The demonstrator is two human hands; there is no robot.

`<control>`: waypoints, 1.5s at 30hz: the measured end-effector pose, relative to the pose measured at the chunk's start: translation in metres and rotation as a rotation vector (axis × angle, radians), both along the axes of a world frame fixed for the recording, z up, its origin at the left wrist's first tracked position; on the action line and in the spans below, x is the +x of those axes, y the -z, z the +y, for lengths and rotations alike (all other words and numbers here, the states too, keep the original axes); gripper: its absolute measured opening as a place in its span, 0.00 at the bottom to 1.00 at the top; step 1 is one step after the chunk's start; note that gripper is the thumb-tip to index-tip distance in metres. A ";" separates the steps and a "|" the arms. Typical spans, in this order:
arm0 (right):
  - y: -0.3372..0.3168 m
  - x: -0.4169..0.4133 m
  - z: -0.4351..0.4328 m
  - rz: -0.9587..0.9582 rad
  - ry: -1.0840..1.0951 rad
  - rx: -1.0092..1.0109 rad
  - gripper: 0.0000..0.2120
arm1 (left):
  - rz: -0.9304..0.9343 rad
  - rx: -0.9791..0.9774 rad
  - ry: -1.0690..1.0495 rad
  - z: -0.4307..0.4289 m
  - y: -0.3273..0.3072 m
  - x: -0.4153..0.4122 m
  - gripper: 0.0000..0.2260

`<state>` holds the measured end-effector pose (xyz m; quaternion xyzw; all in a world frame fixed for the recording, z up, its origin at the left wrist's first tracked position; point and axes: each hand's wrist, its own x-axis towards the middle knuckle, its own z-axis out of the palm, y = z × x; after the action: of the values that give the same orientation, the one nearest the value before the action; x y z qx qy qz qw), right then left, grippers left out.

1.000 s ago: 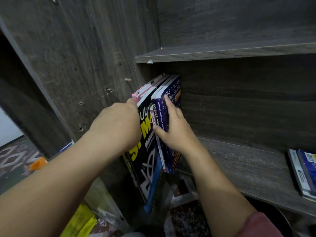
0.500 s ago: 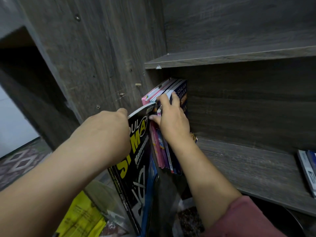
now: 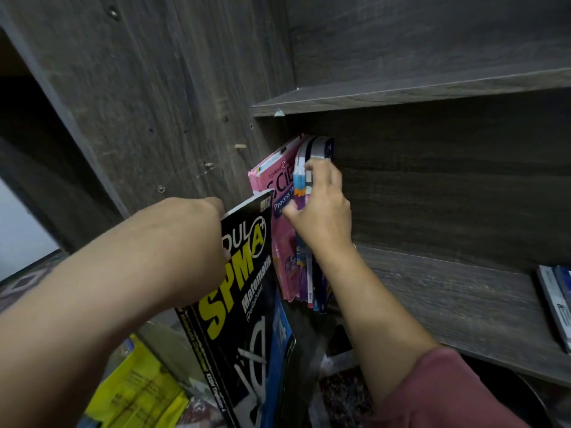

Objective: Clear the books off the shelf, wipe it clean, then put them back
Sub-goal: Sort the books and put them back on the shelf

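**Centre of frame.** The left hand holds a black paperback with yellow lettering by its upper corner, its fingers hidden behind the cover. The book hangs tilted, in front of and partly below the dark wood-grain shelf board.

Just right of it, the right hand closes its grip round a bundle of slim upright books. Its thumb rests against a pink science workbook, which leans on the cabinet's side panel.

**Step.** This reads as the clearing stage, with the row not yet emptied. The next move calls for drawing the bundle forward as one block, or the pink workbook may topple.

**Room.** The upper shelf board sits not far above the book tops, so lifting room looks limited. To the right the shelf lies open as far as the flat-lying books at the frame's right edge. Yellow packets crowd the lower left.
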<state>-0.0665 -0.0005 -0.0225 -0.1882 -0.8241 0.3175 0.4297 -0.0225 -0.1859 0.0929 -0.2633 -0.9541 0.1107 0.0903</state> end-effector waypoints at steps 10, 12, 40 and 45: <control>-0.007 0.040 0.035 0.078 -0.062 -0.192 0.34 | 0.019 0.018 0.065 0.037 -0.013 -0.025 0.10; -0.006 0.046 0.040 0.079 -0.060 -0.190 0.34 | 0.033 0.082 0.068 0.049 -0.012 -0.038 0.11; 0.009 0.052 0.041 -0.264 -0.470 -0.333 0.54 | 0.467 0.054 0.345 0.061 0.061 -0.091 0.53; 0.016 0.045 0.041 -0.395 -0.452 -0.288 0.43 | 0.600 0.075 0.295 0.074 0.073 -0.099 0.48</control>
<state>-0.0219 0.0403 -0.0382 -0.1174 -0.8590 0.4755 0.1493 -0.1218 -0.1123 0.0199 -0.3508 -0.8399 0.1339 0.3919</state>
